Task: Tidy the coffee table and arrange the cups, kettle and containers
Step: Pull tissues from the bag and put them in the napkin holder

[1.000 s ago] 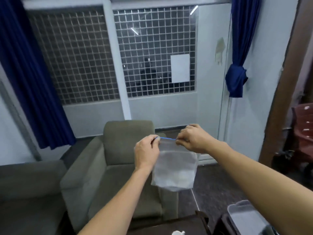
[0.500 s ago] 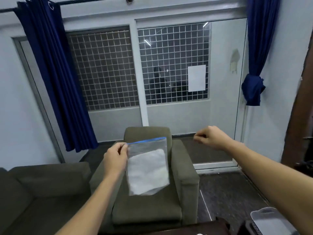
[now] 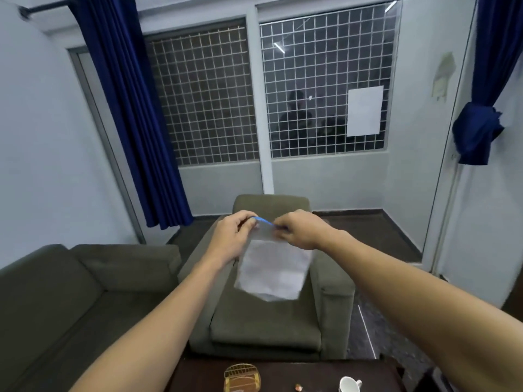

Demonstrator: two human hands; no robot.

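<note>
Your left hand (image 3: 230, 236) and your right hand (image 3: 301, 230) are raised side by side in front of you, close together. Each hand pinches the top edge of the clear zip bag (image 3: 273, 274) between thumb and curled fingers. The left hand holds the left end of the blue seal strip (image 3: 263, 220), and the right hand holds the right end. The bag hangs below both hands, slightly tilted, and white contents show through its wall. You hold the bag in the air in front of the olive armchair (image 3: 266, 326). A sofa (image 3: 70, 292) stands to the left of the armchair. The dark coffee table (image 3: 311, 374) lies at the bottom edge of the view, well below the bag. On it stand a gold wire holder (image 3: 242, 376), a small object (image 3: 298, 387) too small to identify, and a white cup (image 3: 348, 385).
</note>
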